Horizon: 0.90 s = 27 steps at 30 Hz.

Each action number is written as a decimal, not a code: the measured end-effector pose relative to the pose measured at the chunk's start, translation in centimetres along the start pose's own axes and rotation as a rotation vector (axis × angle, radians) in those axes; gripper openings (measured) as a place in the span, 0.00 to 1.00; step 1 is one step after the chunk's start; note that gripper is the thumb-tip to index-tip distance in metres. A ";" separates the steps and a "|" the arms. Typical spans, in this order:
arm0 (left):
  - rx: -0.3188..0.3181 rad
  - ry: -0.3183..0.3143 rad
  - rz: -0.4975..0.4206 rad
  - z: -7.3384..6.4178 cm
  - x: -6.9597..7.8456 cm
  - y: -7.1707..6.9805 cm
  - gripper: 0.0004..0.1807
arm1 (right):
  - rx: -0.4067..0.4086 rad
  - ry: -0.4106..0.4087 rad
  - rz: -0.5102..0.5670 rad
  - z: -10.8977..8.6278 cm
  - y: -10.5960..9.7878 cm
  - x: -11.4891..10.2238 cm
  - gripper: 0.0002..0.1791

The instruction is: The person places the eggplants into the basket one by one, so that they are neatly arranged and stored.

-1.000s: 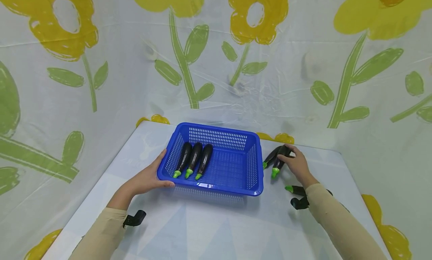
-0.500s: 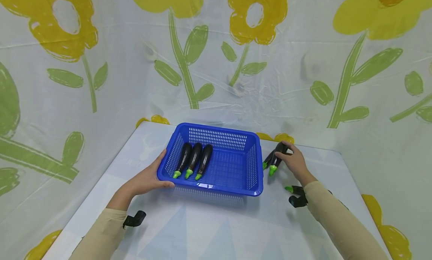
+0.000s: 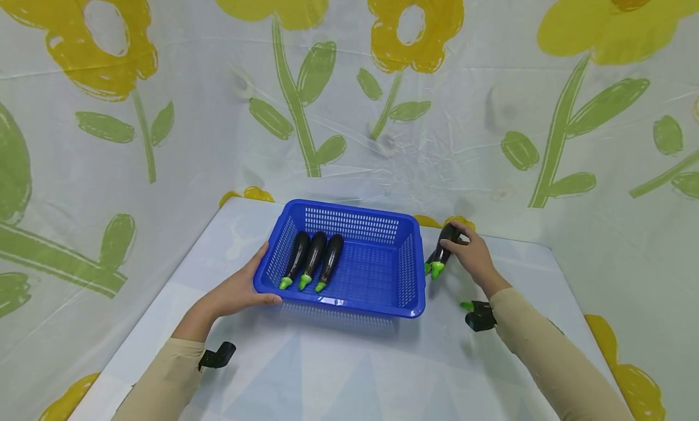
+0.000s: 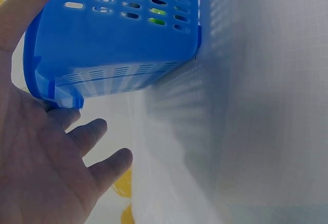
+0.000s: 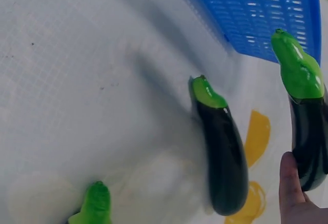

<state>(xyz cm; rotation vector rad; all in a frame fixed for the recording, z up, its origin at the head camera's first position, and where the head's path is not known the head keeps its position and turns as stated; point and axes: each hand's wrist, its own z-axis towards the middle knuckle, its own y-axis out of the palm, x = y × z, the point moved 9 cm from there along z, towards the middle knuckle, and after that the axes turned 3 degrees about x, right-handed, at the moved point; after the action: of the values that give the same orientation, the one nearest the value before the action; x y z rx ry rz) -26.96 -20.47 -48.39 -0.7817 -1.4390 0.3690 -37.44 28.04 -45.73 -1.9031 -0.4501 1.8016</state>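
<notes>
A blue perforated basket [image 3: 371, 312] stands mid-table with three dark eggplants [image 3: 313, 257] side by side in its left half. My left hand [image 3: 232, 295] rests against its left front corner, thumb along the front and fingers spread at the left side. In the left wrist view, the index fingertip touches the rim while other fingers stay apart from it. My right hand [image 3: 474, 256] pinches an eggplant [image 5: 307, 131], its green cap pointing down toward me, just right of the basket. Below the held one, another eggplant [image 5: 225, 157] lies on the table.
One more eggplant [image 3: 480, 307] lies partly hidden by the right forearm and its black wrist mount. A white table [image 3: 317, 372] carries everything. Behind it hangs a white curtain [image 3: 464, 136] printed with yellow flowers.
My right hand has lifted the eggplant and carried it slightly left and up in the head view, toward the basket's right side. The left hand and the basket stay where they were.
</notes>
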 end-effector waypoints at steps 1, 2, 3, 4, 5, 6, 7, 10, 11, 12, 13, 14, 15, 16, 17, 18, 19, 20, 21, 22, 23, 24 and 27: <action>-0.001 0.000 -0.001 0.0 0.0 0.0 0.67 | -0.003 -0.003 0.004 0.0 0.0 -0.2 0.40; -0.001 0.000 0.000 0.0 0.0 0.0 0.67 | -0.004 -0.003 0.009 0.0 0.0 -0.3 0.40; -0.001 0.002 0.000 0.0 0.1 0.0 0.67 | -0.004 -0.006 0.008 0.1 0.0 -0.4 0.40; 0.000 0.002 0.000 0.0 0.1 0.0 0.67 | -0.003 -0.011 0.006 0.1 0.0 -0.6 0.39; 0.000 0.003 0.000 0.0 0.1 0.0 0.66 | -0.002 -0.015 0.004 0.1 0.0 -0.8 0.39; 0.000 0.004 -0.001 0.0 0.1 0.0 0.66 | -0.002 -0.018 0.001 0.2 0.0 -0.9 0.39; 0.000 0.004 0.000 0.0 0.1 0.0 0.66 | -0.003 -0.023 -0.001 0.2 0.0 -1.1 0.39; 0.000 0.006 -0.003 0.0 0.1 0.0 0.66 | -0.008 -0.031 0.003 0.2 0.0 -1.7 0.38; 0.000 0.007 -0.003 -0.1 0.1 0.0 0.66 | -0.012 -0.032 0.003 0.2 0.1 -1.8 0.39; 0.000 0.008 -0.002 -0.1 0.2 0.0 0.66 | -0.017 -0.033 0.004 0.1 0.1 -2.0 0.39; 0.001 0.008 -0.002 -0.1 0.2 0.0 0.66 | -0.021 -0.034 0.006 0.1 0.1 -2.2 0.39; 0.003 0.008 -0.004 -0.1 0.2 0.0 0.66 | -0.021 -0.033 0.009 0.1 0.2 -2.4 0.39; 0.004 0.007 -0.005 -0.2 0.2 -0.1 0.66 | -0.021 -0.036 0.012 0.1 0.2 -2.6 0.39; 0.004 0.008 -0.006 -0.2 0.2 -0.1 0.66 | -0.022 -0.037 0.014 0.1 0.3 -2.7 0.39; 0.005 0.008 -0.006 -0.2 0.2 -0.1 0.67 | -0.024 -0.040 0.021 0.1 0.4 -2.9 0.39; 0.005 0.007 -0.007 -0.2 0.2 -0.1 0.67 | -0.026 -0.044 0.028 0.1 0.6 -3.0 0.39; 0.006 0.007 -0.007 -0.2 0.2 -0.1 0.67 | -0.030 -0.048 0.032 0.1 0.7 -3.2 0.39; 0.007 0.008 -0.006 -0.2 0.2 -0.1 0.67 | -0.035 -0.053 0.038 0.1 0.8 -3.4 0.39; 0.006 0.010 -0.006 -0.2 0.2 -0.1 0.67 | -0.038 -0.054 0.043 0.1 0.9 -3.5 0.38; 0.006 0.013 -0.005 -0.2 0.2 -0.1 0.66 | -0.041 -0.053 0.047 0.1 1.0 -3.6 0.38; 0.007 0.015 -0.003 -0.2 0.2 -0.1 0.66 | -0.042 -0.052 0.048 0.1 1.1 -3.7 0.38; 0.006 0.017 -0.003 -0.1 0.2 -0.1 0.66 | -0.046 -0.050 0.047 0.1 1.2 -3.8 0.39; 0.003 0.015 -0.002 -0.1 0.1 0.0 0.66 | -0.050 -0.046 0.051 0.1 1.5 -4.1 0.39</action>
<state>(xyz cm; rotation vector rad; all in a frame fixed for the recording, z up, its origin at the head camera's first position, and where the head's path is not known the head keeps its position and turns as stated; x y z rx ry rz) -26.86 -20.45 -48.27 -0.7785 -1.4244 0.3630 -37.95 24.59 -43.06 -1.9266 -0.4708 1.8869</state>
